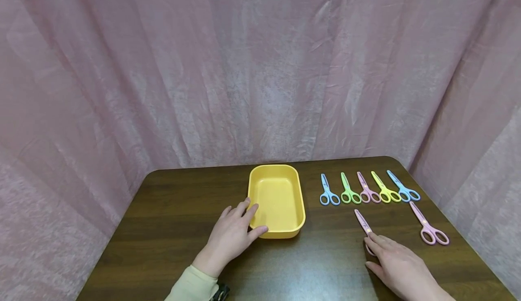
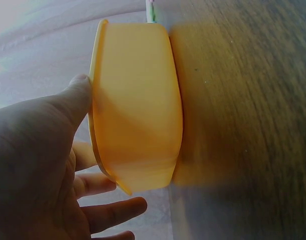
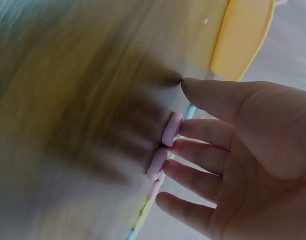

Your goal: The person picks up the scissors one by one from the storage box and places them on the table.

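Observation:
My left hand (image 1: 229, 240) rests at the left side of a yellow plastic box (image 1: 301, 201), its fingers spread along the rim and the thumb at the near left corner. In the left wrist view, the thumb and fingers are lightly bent around the rim of the box (image 2: 137, 100). My right hand (image 1: 400, 265) reaches over a pair of pink scissors (image 1: 361, 219) lying on the table. Its fingers cover most of the handle loops. Seen from the right wrist, nearly straight fingertips touch the pink loops (image 3: 172, 129), with the thumb apart to one side.
Behind the right hand lies a row of scissors: blue (image 1: 325, 185), green (image 1: 346, 185), pink (image 1: 364, 185), yellow (image 1: 380, 184) and another blue (image 1: 398, 183). Larger-looking pink scissors (image 1: 424, 225) lie near the right edge of the brown table (image 1: 175, 228). Pink curtains (image 1: 260, 66) hang around it.

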Demonstrator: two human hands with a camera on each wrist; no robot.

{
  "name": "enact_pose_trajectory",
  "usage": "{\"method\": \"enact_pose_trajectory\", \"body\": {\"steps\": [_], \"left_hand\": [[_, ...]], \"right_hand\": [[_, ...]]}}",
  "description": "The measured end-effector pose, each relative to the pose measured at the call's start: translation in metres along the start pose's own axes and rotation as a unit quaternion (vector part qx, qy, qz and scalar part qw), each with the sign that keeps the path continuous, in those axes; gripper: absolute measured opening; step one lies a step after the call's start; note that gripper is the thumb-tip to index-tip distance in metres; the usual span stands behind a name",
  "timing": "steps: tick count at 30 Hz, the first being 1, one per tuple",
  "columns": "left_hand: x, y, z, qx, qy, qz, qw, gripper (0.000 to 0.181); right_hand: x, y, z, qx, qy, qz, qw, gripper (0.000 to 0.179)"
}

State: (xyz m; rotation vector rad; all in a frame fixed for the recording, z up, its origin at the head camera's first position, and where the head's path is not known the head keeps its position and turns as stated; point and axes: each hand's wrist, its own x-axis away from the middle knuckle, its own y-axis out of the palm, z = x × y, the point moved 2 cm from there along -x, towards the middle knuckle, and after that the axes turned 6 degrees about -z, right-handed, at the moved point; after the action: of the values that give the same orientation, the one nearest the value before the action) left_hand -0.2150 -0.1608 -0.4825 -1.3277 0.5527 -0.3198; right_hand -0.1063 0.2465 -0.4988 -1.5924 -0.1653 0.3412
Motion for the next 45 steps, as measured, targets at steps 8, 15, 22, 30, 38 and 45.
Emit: {"method": "enact_pose_trajectory", "body": {"steps": [8,15,22,30,38,45], "left_hand": [[0.000,0.000,0.000,-0.004,0.003,0.005,1.0000,0.071],[-0.001,-0.001,0.001,-0.007,0.000,0.002,1.0000,0.070],[-0.001,-0.001,0.000,-0.007,0.000,0.001,1.0000,0.070],[-0.001,0.000,0.000,-0.007,-0.002,-0.001,1.0000,0.073],[-0.001,-0.001,0.001,-0.009,0.001,0.003,1.0000,0.072],[0.000,-0.001,0.001,-0.005,-0.003,-0.004,1.0000,0.072]], "right_hand": [[0.004,-0.003,0.016,-0.006,0.018,-0.012,0.9997,0.057],[0.010,-0.006,0.030,-0.011,0.032,-0.004,0.9994,0.054],[0.013,-0.007,0.046,-0.013,0.059,-0.022,0.9980,0.053],[0.014,-0.006,0.064,-0.012,0.072,-0.019,0.9972,0.050],[0.014,-0.004,0.077,-0.013,0.061,0.001,0.9981,0.045],[0.013,-0.003,0.085,-0.017,0.055,0.015,0.9982,0.045]]}}
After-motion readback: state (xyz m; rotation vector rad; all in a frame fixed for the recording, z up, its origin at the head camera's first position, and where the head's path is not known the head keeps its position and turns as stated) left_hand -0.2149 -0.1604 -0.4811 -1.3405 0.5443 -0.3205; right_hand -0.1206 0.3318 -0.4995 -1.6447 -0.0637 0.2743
